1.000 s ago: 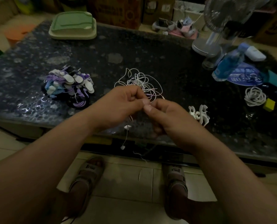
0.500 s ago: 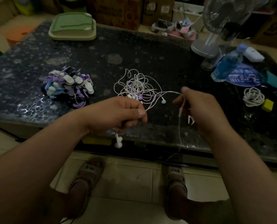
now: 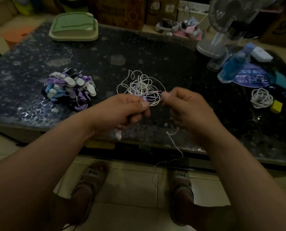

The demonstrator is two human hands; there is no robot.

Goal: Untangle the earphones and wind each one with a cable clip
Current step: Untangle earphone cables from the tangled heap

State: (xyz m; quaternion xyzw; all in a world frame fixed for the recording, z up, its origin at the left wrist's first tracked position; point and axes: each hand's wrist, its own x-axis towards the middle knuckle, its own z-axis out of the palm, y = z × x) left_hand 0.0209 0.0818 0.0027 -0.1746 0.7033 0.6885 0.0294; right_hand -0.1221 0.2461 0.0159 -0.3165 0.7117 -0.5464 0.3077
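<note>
a loose tangle of earphones (image 3: 141,87) lies on the dark speckled table (image 3: 138,52), just beyond both hands. it is a nest of thin white cords looped over one another, with a few pale purple strands and small plugs caught in the middle; single loops stick out to the left and at the top.

the left hand (image 3: 122,110) has thumb and forefinger pressed together on a white cord (image 3: 154,103) at the near edge of the tangle, the other fingers curled under. the right hand (image 3: 187,110) is curled into a loose fist, its thumb and forefinger pinching the same cord a little to the right. the short stretch between the hands is slack and bent.

below the right hand a white strand (image 3: 175,145) hangs past the table edge towards the floor tiles, with a small earbud (image 3: 167,132) near its top.

to the left, well apart from the tangle, sits a heap of purple, white and blue pieces (image 3: 70,90); whether these are clips or wound cords is hard to tell. a neat white coil (image 3: 261,98) lies far right beside a yellow block (image 3: 276,106).
</note>
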